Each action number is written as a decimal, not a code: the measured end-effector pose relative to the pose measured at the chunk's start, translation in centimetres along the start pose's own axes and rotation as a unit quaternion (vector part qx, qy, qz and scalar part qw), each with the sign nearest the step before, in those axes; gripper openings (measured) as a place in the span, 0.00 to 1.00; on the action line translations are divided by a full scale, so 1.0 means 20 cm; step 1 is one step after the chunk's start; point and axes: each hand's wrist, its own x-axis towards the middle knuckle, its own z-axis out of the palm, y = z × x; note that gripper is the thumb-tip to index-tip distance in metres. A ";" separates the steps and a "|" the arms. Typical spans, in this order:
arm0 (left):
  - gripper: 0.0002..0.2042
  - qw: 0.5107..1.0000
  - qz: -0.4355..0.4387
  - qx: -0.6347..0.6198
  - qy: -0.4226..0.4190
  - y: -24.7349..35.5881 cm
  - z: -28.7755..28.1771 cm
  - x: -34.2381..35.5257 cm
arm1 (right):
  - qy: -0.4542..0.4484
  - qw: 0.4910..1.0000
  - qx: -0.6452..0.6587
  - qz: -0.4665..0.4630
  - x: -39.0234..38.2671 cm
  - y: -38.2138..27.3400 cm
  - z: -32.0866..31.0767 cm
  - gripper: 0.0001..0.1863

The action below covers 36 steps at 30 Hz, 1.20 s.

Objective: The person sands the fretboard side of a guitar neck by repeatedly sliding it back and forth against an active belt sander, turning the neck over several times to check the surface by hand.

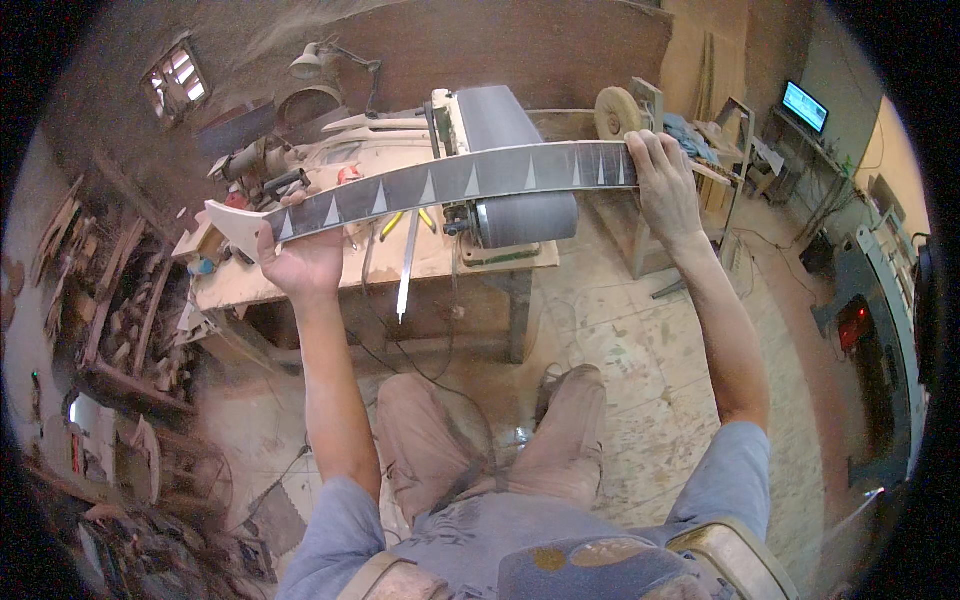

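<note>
Blue shirt (455,555) nearest; left grip (305,265), right grip (667,190) holding inlaid neck (505,173); tiled floor (640,340) beside bench edge (240,292).

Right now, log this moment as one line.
left hand: holds guitar neck near headstock | right hand: holds other end | neck: dark face toward camera | beyond neck: sander

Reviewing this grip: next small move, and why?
Probably ease the guitar neck gently toward the sander belt: the left hand and right hand hold opposite ends, and it crosses the belt in view, though contact can't be seen.
</note>
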 end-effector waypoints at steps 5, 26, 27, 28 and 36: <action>0.22 0.999 0.007 0.041 0.005 0.02 0.00 -0.02 | 0.016 1.000 0.019 -0.011 0.02 -0.01 -0.05 0.20; 0.27 0.997 -0.023 0.073 -0.020 0.06 0.00 -0.03 | -0.067 0.993 0.097 0.013 0.01 0.01 0.00 0.19; 0.26 0.997 -0.014 0.072 -0.016 0.05 0.00 -0.03 | -0.046 0.996 0.078 0.018 0.00 0.01 0.01 0.19; 0.26 0.997 -0.006 0.071 -0.011 0.04 0.00 -0.03 | -0.024 0.998 0.061 0.023 -0.01 0.00 0.02 0.19; 0.21 0.999 -0.038 -0.003 -0.028 -0.18 0.04 -0.01 | -0.012 1.000 0.009 0.027 -0.10 0.19 0.02 0.23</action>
